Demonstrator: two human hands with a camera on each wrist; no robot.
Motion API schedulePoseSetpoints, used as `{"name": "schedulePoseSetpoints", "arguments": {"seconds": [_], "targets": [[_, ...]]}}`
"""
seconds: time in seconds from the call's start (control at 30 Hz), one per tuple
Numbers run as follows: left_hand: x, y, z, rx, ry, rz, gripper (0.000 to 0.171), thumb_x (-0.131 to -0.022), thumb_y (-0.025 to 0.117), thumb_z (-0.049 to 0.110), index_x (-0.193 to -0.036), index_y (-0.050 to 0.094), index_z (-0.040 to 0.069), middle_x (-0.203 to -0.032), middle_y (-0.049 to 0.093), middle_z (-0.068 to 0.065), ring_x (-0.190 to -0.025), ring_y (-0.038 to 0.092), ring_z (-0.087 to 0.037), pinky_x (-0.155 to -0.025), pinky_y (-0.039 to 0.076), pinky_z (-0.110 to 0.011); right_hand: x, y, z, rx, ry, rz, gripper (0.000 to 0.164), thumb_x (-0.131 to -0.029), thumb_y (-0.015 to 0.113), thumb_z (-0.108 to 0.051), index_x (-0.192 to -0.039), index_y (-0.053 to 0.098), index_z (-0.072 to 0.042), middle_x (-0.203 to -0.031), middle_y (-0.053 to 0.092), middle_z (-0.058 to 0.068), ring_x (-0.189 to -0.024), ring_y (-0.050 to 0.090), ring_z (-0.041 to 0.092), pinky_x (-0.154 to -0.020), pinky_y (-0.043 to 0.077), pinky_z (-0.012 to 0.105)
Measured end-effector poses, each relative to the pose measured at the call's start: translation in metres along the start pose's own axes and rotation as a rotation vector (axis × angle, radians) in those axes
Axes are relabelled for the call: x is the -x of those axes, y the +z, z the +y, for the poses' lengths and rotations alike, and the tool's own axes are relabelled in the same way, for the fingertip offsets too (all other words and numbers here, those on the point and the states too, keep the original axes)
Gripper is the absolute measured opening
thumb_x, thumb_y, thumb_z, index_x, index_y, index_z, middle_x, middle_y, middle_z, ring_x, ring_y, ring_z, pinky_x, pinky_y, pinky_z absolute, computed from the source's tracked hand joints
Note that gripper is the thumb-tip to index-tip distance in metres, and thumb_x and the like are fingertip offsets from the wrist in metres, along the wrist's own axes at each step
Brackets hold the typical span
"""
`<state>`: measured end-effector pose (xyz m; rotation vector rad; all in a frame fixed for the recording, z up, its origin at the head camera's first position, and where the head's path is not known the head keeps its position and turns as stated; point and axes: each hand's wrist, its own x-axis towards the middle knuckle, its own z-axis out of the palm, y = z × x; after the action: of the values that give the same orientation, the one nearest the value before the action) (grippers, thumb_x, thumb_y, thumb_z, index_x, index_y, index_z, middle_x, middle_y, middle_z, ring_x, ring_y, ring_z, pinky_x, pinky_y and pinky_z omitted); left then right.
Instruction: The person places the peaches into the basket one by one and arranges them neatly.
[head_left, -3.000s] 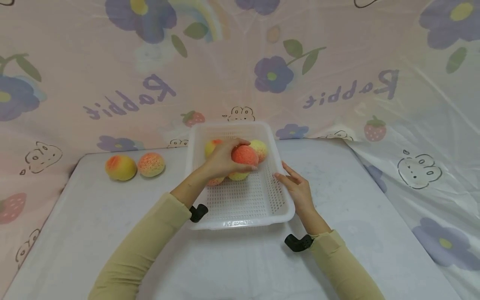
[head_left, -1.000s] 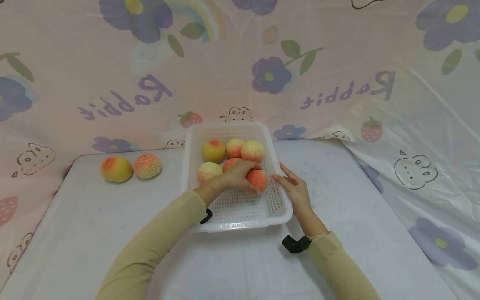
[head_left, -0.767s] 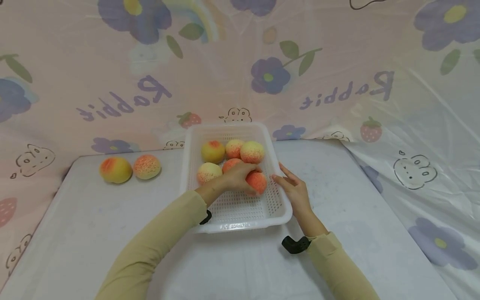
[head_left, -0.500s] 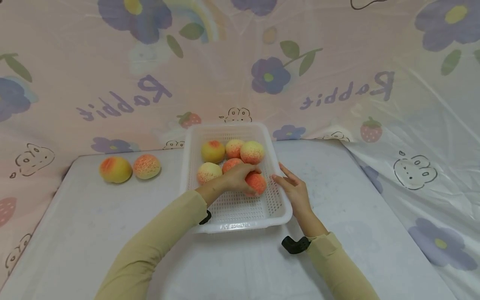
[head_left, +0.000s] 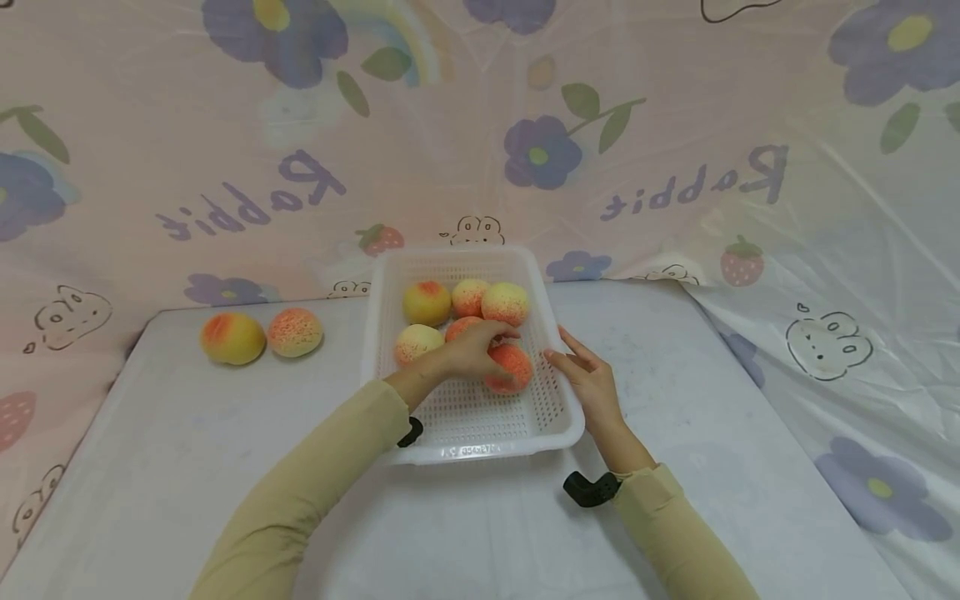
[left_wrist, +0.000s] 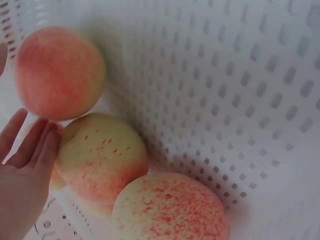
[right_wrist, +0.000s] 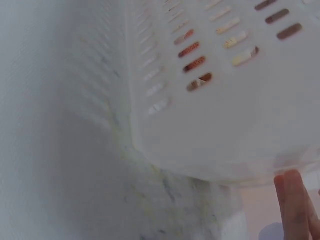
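Observation:
In the head view a white perforated plastic basket (head_left: pixel 480 452) stands mid-table, with several peaches at its back and middle. Over a red peach (head_left: pixel 510 371) reaches my left hand (head_left: pixel 472 354), thumb and fingers spread around it. The left wrist view shows this left hand (left_wrist: pixel 25 180) with fairly straight fingers and a gap to the red peach (left_wrist: pixel 60 74). A yellow-green peach (left_wrist: pixel 102 155) and a speckled peach (left_wrist: pixel 170 210) lie beside it. My right hand (head_left: pixel 596 383) touches the basket's right rim; in the right wrist view its extended fingers (right_wrist: pixel 295 205) are at the rim.
On the table's left lie a yellow peach with a red top (head_left: pixel 233 338) and a speckled peach (head_left: pixel 296 332). A patterned cloth (head_left: pixel 450 150) hangs behind the white-covered table (head_left: pixel 187 467). Black curved pieces (head_left: pixel 591 489) sit at both wrists.
My left hand carried the red peach from above the others to the basket's right middle and set it down; its fingers have since loosened. The right hand stays at the rim.

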<state>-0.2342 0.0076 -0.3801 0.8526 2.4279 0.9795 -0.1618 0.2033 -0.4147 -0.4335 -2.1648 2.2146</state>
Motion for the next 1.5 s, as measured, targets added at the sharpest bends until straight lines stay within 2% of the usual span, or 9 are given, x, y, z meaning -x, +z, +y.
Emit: {"name": "schedulePoseSetpoints", "arguments": {"seconds": [0.13,0.27,0.53,0.63,0.73,0.83,1.03,1.3,1.5], "targets": [[0.004,-0.006,0.002,-0.028,0.006,0.058,0.064,-0.074,0.083,0.024,-0.131,0.056,0.012,-0.130,0.058,-0.005,-0.118,0.054,-0.022,-0.100,0.045,-0.034,0.000,0.000,-0.001,-0.008,0.002,-0.001,0.055,-0.085,0.074,-0.030,-0.136,0.054,-0.031,-0.099,0.070,-0.003,-0.088,0.069,0.016,-0.073,0.057,0.030],[0.010,-0.013,0.006,-0.007,0.003,0.072,0.066,-0.076,0.082,0.029,-0.133,0.054,0.013,-0.131,0.057,-0.002,-0.119,0.055,-0.024,-0.100,0.046,-0.036,0.000,0.000,-0.001,-0.014,0.005,-0.002,0.055,-0.085,0.074,-0.030,-0.136,0.054,-0.031,-0.100,0.070,-0.003,-0.088,0.069,0.015,-0.074,0.057,0.030],[0.023,-0.028,0.012,0.163,0.034,0.139,0.064,-0.079,0.079,0.034,-0.134,0.052,0.013,-0.132,0.056,-0.006,-0.124,0.050,-0.026,-0.106,0.040,-0.042,-0.001,0.000,0.001,-0.005,0.011,0.001,0.057,-0.085,0.074,-0.031,-0.138,0.052,-0.031,-0.103,0.070,0.000,-0.088,0.069,0.015,-0.073,0.058,0.031],[0.030,-0.036,0.014,0.244,0.043,0.159,0.067,-0.079,0.080,0.032,-0.135,0.051,0.012,-0.135,0.052,-0.008,-0.126,0.048,-0.030,-0.106,0.039,-0.046,0.000,0.000,0.001,0.001,0.016,0.008,0.057,-0.085,0.074,-0.031,-0.137,0.053,-0.031,-0.104,0.069,0.000,-0.088,0.069,0.014,-0.074,0.058,0.030],[0.037,-0.045,0.016,0.279,0.056,0.199,0.065,-0.080,0.079,0.029,-0.136,0.050,0.012,-0.138,0.050,-0.011,-0.126,0.048,-0.031,-0.106,0.040,-0.044,0.001,0.000,0.000,-0.003,0.018,0.009,0.056,-0.085,0.074,-0.031,-0.137,0.053,-0.032,-0.104,0.069,0.000,-0.088,0.069,0.013,-0.074,0.058,0.030],[0.043,-0.055,0.018,0.257,0.084,0.250,0.061,-0.081,0.078,0.027,-0.134,0.052,0.012,-0.138,0.051,-0.012,-0.125,0.050,-0.031,-0.104,0.043,-0.040,0.001,0.000,-0.001,-0.003,0.014,-0.002,0.056,-0.085,0.073,-0.031,-0.137,0.052,-0.032,-0.106,0.069,0.001,-0.089,0.069,0.014,-0.074,0.058,0.030],[0.055,-0.066,0.018,0.229,0.089,0.305,0.060,-0.083,0.076,0.030,-0.136,0.051,0.015,-0.138,0.050,-0.004,-0.126,0.049,-0.028,-0.105,0.041,-0.040,0.002,0.000,0.000,0.008,0.021,0.001,0.057,-0.085,0.073,-0.032,-0.138,0.051,-0.033,-0.107,0.069,0.001,-0.088,0.068,0.012,-0.074,0.057,0.030],[0.071,-0.072,0.008,0.280,0.104,0.380,0.056,-0.085,0.074,0.026,-0.135,0.052,0.017,-0.137,0.051,-0.004,-0.123,0.050,-0.022,-0.106,0.040,-0.039,0.002,0.000,0.000,0.009,0.032,0.009,0.057,-0.086,0.073,-0.031,-0.138,0.051,-0.032,-0.106,0.068,0.000,-0.087,0.068,0.011,-0.074,0.057,0.029],[0.086,-0.081,0.000,0.296,0.133,0.436,0.056,-0.085,0.074,0.021,-0.136,0.051,0.015,-0.139,0.048,-0.005,-0.123,0.050,-0.024,-0.107,0.039,-0.039,0.003,0.001,-0.001,0.004,0.024,0.005,0.057,-0.085,0.073,-0.032,-0.138,0.052,-0.032,-0.101,0.069,-0.004,-0.085,0.068,0.010,-0.073,0.057,0.029]]}}
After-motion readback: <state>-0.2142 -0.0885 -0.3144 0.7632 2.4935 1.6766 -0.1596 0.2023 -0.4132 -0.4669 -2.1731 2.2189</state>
